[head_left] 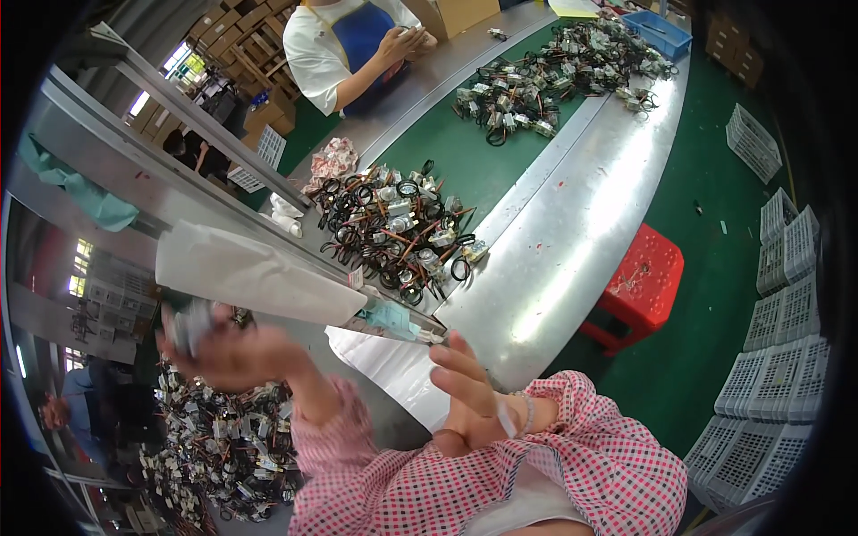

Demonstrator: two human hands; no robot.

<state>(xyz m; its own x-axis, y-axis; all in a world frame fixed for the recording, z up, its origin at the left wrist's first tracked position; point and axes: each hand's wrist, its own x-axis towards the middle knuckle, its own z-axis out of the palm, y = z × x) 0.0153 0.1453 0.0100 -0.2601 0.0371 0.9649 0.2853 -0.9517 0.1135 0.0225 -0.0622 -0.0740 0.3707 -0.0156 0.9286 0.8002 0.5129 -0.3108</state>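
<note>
My left hand [239, 355] is raised at the left, smeared by motion, its fingers closed round a small grey part [190, 325] too blurred to name. It hangs over a big heap of small metal-and-clear parts with black cables [228, 456]. My right hand [474, 400] is held up in front of my chest, fingers apart and nothing in it. Beneath and beside it lies a white plastic sheet [384, 364]. Beyond the hands, another pile of the cabled parts [398, 223] rests on the green belt [429, 147].
A white cloth-like roll [255, 272] hangs along the metal frame between the heaps. Farther off are a third pile [545, 85], a blue tray [660, 34] and a co-worker [349, 49] holding something. A red stool [642, 277] and stacked white crates [773, 393] stand right.
</note>
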